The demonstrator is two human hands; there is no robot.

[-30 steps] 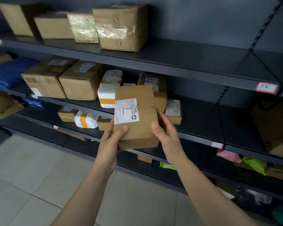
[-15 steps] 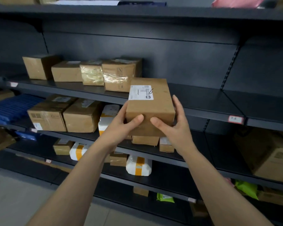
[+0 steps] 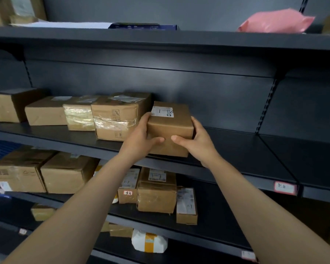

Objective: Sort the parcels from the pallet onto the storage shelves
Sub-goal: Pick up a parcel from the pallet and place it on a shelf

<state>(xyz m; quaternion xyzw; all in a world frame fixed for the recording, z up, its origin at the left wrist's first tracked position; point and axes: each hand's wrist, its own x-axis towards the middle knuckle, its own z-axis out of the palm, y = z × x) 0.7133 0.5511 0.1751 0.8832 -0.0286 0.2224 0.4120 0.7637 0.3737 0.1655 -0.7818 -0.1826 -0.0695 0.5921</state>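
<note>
A brown cardboard parcel (image 3: 170, 124) with a white label on top rests on the dark middle shelf (image 3: 236, 149), right beside a taped brown box (image 3: 118, 119). My left hand (image 3: 141, 136) grips its left side and front. My right hand (image 3: 196, 140) holds its right side, thumb on the front face. The parcel's bottom front edge sits at the shelf's lip.
A row of brown boxes (image 3: 46, 113) fills the shelf to the left. To the right the same shelf is bare up to a red-edged tag (image 3: 285, 187). The shelf below (image 3: 217, 216) carries more parcels. A pink bag (image 3: 274, 21) lies on the top shelf.
Both hands lifted the parcel from chest height up and forward onto the middle shelf, next to the taped box. My view tilted upward.
</note>
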